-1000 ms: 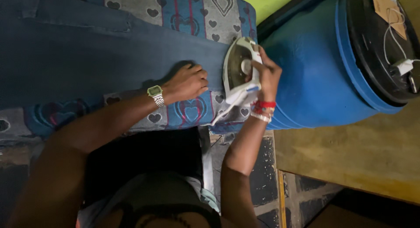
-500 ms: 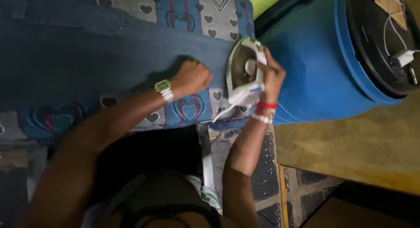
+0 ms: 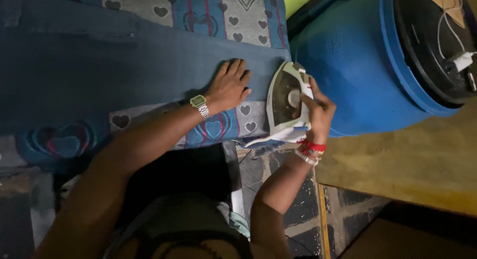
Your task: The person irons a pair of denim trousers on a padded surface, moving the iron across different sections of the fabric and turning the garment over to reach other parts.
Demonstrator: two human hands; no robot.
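White iron (image 3: pixel 285 97) in right hand (image 3: pixel 318 112), left hand (image 3: pixel 229 86) on denim (image 3: pixel 124 65)

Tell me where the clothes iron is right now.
In the head view the white iron is right of centre, gripped by the right hand, at the edge of the blue cloth beside the blue barrel.

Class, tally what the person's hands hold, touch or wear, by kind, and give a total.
White-and-green clothes iron, in the right hand: 1
Dark blue denim garment, under the flat left hand: 1
Metal wristwatch, left wrist: 1
Red wristband, right wrist: 1
Total: 4
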